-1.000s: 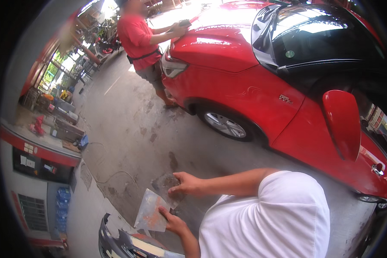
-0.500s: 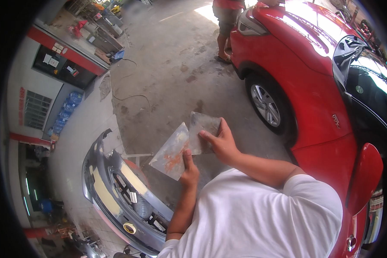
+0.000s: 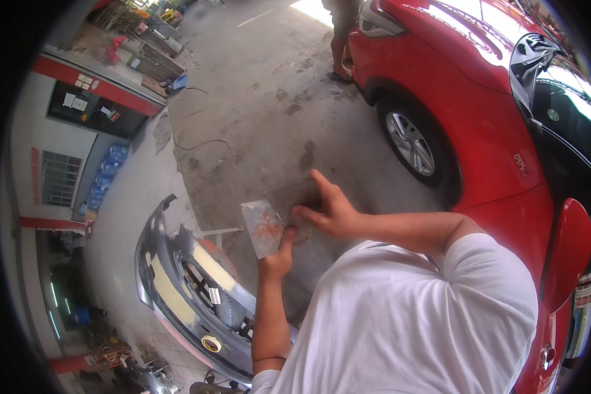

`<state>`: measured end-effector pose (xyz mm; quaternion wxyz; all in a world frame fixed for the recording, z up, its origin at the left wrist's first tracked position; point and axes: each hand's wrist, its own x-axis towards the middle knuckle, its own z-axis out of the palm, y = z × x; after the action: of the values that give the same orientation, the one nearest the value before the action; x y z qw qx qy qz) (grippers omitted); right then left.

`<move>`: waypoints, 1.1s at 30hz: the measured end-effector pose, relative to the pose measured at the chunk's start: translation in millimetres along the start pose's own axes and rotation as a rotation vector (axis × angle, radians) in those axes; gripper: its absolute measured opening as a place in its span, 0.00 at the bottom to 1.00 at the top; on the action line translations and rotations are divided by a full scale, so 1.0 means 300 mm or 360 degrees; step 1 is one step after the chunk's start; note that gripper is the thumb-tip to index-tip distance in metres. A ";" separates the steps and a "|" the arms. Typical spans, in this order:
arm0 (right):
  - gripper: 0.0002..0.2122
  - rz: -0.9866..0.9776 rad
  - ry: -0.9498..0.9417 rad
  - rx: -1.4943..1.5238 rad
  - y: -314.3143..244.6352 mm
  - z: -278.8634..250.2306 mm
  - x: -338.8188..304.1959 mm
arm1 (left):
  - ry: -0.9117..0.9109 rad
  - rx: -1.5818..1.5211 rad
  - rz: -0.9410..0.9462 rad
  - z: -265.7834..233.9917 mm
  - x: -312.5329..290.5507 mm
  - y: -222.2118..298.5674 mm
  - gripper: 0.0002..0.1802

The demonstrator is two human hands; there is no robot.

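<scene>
My left hand (image 3: pixel 278 255) grips a thin, flat grey plate (image 3: pixel 259 238) by its lower right edge, with the thumb lying on the face. Orange-brown paste is smeared across that face. To its right, my right hand (image 3: pixel 335 211) pinches a second thin plate (image 3: pixel 287 194) between thumb and fingers. This one looks dark and blurred against the floor, so its outline is hard to make out. The two plates are close together in front of my chest; whether they touch I cannot tell.
A grey car bumper (image 3: pixel 171 289) with cream filler patches rests on a stand at lower left, a tape roll (image 3: pixel 211 343) on it. A red car (image 3: pixel 473 125) fills the right side. Someone's legs (image 3: pixel 340 46) are beside its front. A hose (image 3: pixel 207 141) crosses the floor.
The left plate has turned and shifted left, showing narrower. The right plate has tilted from pale and face-on to dark, and the right hand's index finger now points up, away from the thumb.
</scene>
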<state>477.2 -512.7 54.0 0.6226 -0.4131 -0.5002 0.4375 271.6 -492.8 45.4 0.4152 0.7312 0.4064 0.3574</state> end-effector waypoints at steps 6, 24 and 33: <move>0.19 0.0004 -0.0150 -0.0105 -0.012 -0.008 0.050 | -0.0036 -0.0221 -0.0324 -0.023 0.016 -0.034 0.23; 0.22 0.0182 -0.0032 -0.0346 -0.059 0.008 0.017 | -0.0357 0.0110 0.0026 -0.055 0.061 -0.017 0.14; 0.18 0.0283 0.0472 0.0317 -0.014 0.054 0.084 | 0.1015 -0.0428 0.0091 0.061 0.113 0.083 0.20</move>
<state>464.7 -488.4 67.3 0.6861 -0.4519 -0.3189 0.4726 308.7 -476.5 66.6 0.3498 0.5324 0.4444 0.6298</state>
